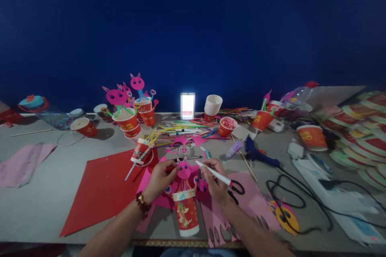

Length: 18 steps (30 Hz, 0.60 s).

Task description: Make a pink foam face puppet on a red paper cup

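Head view: left hand [161, 177] pinches the pink pig face [184, 170] atop the red paper cup [187, 212]; right hand [214, 180], just beside, grips a white marker [214, 172], its tip pointing left at the face.

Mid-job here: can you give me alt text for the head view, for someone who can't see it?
The left hand steadies a pink pig face on a red paper cup, while the right hand holds a white pen to it. Finished pig cups, straws and a blue glue gun crowd the grey table.
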Tool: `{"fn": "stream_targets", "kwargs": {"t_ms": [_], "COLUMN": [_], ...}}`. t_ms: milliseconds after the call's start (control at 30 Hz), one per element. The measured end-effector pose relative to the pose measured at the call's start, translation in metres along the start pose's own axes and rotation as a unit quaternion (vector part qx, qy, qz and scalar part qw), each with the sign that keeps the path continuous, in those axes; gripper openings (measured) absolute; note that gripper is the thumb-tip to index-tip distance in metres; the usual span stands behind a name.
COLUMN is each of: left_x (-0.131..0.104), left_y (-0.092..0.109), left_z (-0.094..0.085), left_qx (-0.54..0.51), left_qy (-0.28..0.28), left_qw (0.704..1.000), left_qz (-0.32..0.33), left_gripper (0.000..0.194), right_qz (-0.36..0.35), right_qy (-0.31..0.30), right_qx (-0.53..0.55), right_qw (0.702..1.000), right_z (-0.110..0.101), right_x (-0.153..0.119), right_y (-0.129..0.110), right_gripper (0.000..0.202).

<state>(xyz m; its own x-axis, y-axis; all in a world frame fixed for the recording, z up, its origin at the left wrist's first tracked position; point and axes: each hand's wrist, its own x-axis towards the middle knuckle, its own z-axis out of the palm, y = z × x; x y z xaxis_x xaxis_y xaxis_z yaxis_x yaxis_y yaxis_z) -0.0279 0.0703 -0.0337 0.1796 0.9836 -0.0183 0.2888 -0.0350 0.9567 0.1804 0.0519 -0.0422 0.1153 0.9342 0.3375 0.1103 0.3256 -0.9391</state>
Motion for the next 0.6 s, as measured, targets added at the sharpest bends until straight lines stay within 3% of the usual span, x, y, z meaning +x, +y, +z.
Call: {"fn": "stream_targets", "kwargs": {"t_ms": [233, 333, 400, 533, 600], "left_x": [0.005, 0.001, -0.005, -0.018, -0.022], "left_y": [0.009, 0.017, 0.025, 0.044, 0.053], "left_z": [-0.017, -0.021, -0.02, -0.016, -0.014], "left_qx": [0.028, 0.014, -0.002, -0.063, -0.064], "left_qy": [0.042, 0.033, -0.007, -0.155, -0.187], "left_qw": [0.998, 0.999, 0.998, 0.98, 0.971], "left_qz": [0.029, 0.037, 0.055, 0.112, 0.131], "left_gripper": [0.028, 0.031, 0.03, 0.039, 0.045], "right_qz": [0.01, 0.013, 0.029, 0.057, 0.062], "right_qy": [-0.005, -0.033, -0.057, -0.087, -0.093], "right_qx": [0.04, 0.056, 0.081, 0.13, 0.149], "right_qw": [0.999, 0.998, 0.995, 0.986, 0.982], "right_z": [-0.001, -0.001, -0.002, -0.006, -0.008], "right_x": [0.003, 0.005, 0.005, 0.002, -0.001], "right_y": [-0.004, -0.016, -0.025, -0.04, -0.045], "right_gripper": [0.014, 0.015, 0.015, 0.017, 0.017]}}
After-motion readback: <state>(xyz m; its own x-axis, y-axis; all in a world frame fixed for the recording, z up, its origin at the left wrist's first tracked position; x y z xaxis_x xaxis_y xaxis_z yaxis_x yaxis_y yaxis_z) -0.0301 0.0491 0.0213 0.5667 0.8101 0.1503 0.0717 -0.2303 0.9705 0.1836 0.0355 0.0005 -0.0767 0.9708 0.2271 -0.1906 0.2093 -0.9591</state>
